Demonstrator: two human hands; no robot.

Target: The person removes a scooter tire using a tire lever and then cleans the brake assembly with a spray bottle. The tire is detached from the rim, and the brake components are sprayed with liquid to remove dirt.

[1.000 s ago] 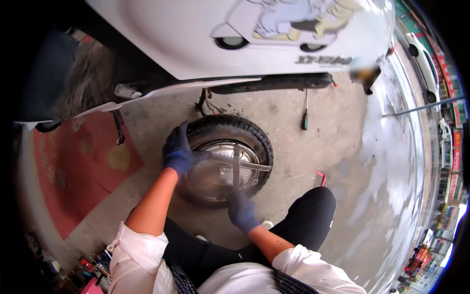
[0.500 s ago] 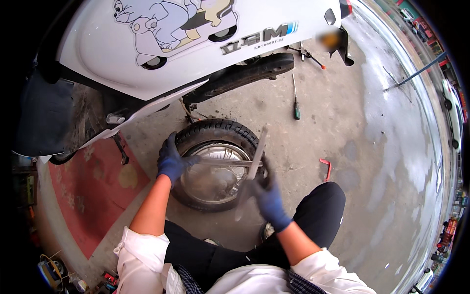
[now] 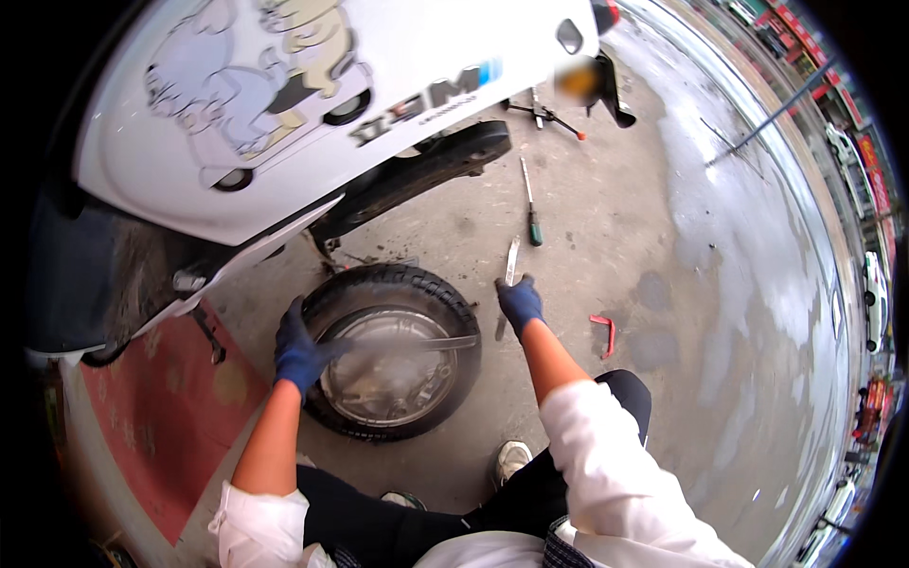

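A wheel with a black tire [image 3: 453,402] and a silver metal hub [image 3: 388,374] lies flat on the floor in front of me. My left hand [image 3: 301,352], in a blue glove, is closed at the wheel's left side around a flat metal tire lever [image 3: 437,344]. That lever reaches rightward across the hub and is blurred near my fingers. To the right of the tire, apart from it, my gloved right hand [image 3: 521,305] grips a second tire lever [image 3: 512,257]. Its bright end points away from me.
A white scooter [image 3: 275,204] with cartoon stickers stands behind the wheel. On the concrete lie a green-handled screwdriver [image 3: 534,222], a red bent-handled tool [image 3: 608,336] and a dark cross-shaped tool [image 3: 542,114]. A red mat [image 3: 170,417] is at left. My shoes are close below the wheel.
My right hand has moved off the wheel to its right, carrying its tire lever. The left hand stays at the wheel's left side. The whole view has shifted, with the scooter further left.
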